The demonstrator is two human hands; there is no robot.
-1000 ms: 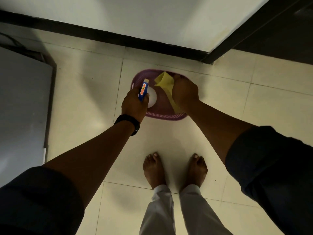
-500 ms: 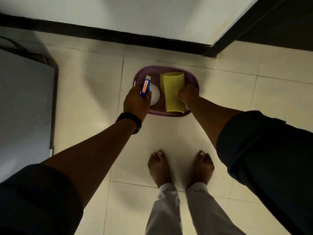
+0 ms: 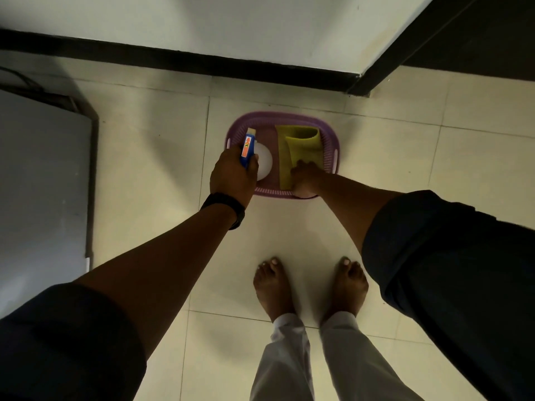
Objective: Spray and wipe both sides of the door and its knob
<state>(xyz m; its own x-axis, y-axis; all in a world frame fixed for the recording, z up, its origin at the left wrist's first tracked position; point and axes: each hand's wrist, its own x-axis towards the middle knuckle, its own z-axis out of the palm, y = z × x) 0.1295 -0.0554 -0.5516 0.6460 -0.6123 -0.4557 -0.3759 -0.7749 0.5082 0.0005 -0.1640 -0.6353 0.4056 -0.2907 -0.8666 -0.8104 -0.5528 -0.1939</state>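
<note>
Two hands are down in a purple basket (image 3: 281, 116) that sits on the tiled floor (image 3: 150, 157), just in front of a white wall (image 3: 202, 27) with black skirting (image 3: 173, 57). The left hand (image 3: 234, 176) has its fingers wrapped round a spray bottle (image 3: 248, 146), which has a blue head with an orange label and a round white body, and holds it upright in the left part of the basket (can't tell if the bottom is actually resting on the basket floor). There's a black wristband (image 3: 228, 208) on that wrist. The right hand (image 3: 307, 178) is at the near right corner of the basket, fingers pointing down onto the near end of a folded yellow cloth (image 3: 298, 143), which lies along the right side of the basket, just beside the bottle. From this angle I honestly can't tell if that hand is pinching the cloth or just touching it. The person's bare feet (image 3: 272, 287) are planted side by side a bit back from the basket. A grey panel (image 3: 40, 183) stands off to the left, and a dark edge (image 3: 385, 59) runs up the top right corner. Can't tell if that's the door.
</note>
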